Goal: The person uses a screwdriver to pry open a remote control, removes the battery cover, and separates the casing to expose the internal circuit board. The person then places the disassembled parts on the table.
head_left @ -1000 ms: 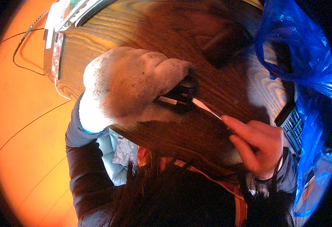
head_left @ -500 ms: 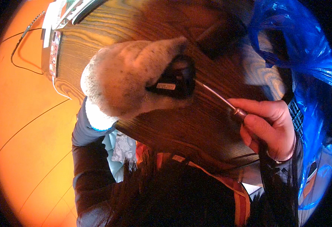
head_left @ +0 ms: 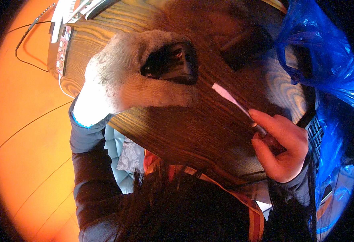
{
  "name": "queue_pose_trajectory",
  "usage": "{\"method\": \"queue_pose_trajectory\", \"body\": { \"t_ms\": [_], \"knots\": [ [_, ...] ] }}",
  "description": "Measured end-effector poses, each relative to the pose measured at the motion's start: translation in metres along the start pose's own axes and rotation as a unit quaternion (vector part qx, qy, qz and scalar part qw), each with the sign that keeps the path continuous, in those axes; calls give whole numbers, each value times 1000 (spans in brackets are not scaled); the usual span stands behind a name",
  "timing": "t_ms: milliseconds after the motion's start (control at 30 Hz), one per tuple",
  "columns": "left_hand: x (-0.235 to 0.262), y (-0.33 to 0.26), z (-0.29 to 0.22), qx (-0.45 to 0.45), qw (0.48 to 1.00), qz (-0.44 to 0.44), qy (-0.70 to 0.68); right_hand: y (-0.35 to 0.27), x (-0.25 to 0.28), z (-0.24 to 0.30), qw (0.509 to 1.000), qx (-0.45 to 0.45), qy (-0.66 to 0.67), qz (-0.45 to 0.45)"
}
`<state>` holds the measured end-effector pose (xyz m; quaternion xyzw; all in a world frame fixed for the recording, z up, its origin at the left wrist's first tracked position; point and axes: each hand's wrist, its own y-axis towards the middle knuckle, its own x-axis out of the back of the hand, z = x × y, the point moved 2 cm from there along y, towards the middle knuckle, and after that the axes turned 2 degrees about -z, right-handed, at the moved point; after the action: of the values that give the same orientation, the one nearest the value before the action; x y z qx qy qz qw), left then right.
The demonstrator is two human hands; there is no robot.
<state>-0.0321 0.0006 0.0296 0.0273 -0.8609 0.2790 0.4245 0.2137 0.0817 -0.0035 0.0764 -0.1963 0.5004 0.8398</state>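
My left hand [head_left: 116, 76], in a speckled white knitted glove, is wrapped round a black plastic case [head_left: 173, 64]. The case has a hollow side facing up, and small coil-like metal bits show inside; its exact kind I cannot tell. Bare, my right hand [head_left: 281, 145] grips a flat-blade screwdriver [head_left: 235, 103] by its dark handle, thumb and index finger close to the shaft. The wide pale blade points up and left toward the case, with a short gap between them.
Both hands are over a dark wood-grain table [head_left: 209, 137]. A dark box-like object [head_left: 247, 44] lies beyond the case. Blue plastic sheeting [head_left: 322, 52] covers the right side, beside a black lattice-sided basket [head_left: 314, 135]. At the far left are a phone [head_left: 63, 50] and its white cable.
My left hand has shifted up and left and turned the case, so its white label no longer shows. The screwdriver has rolled, showing its blade's flat face, and my right hand has moved slightly down.
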Motion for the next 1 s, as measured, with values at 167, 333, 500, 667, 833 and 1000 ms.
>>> {"method": "queue_pose_trajectory", "body": {
  "t_ms": [167,333,500,667,833,1000],
  "knots": [
    [-5,3,-2,-34,999,-2,41,-4,-10,-2,997,-3,28,-73],
    [-7,1,-4,-115,992,-21,48,-7,-8,-4,997,-11,29,-68],
    [-10,2,-4,-58,994,66,-67,-7,-5,-5,998,6,23,-63],
    [-15,3,-7,-102,992,63,-33,-5,-4,-2,997,38,-16,-72],
    [-13,1,-10,-79,992,95,-18,1,8,1,979,142,-135,-49],
    [-19,0,-16,-192,966,73,159,-5,12,5,954,173,-244,24]
  ]
}}
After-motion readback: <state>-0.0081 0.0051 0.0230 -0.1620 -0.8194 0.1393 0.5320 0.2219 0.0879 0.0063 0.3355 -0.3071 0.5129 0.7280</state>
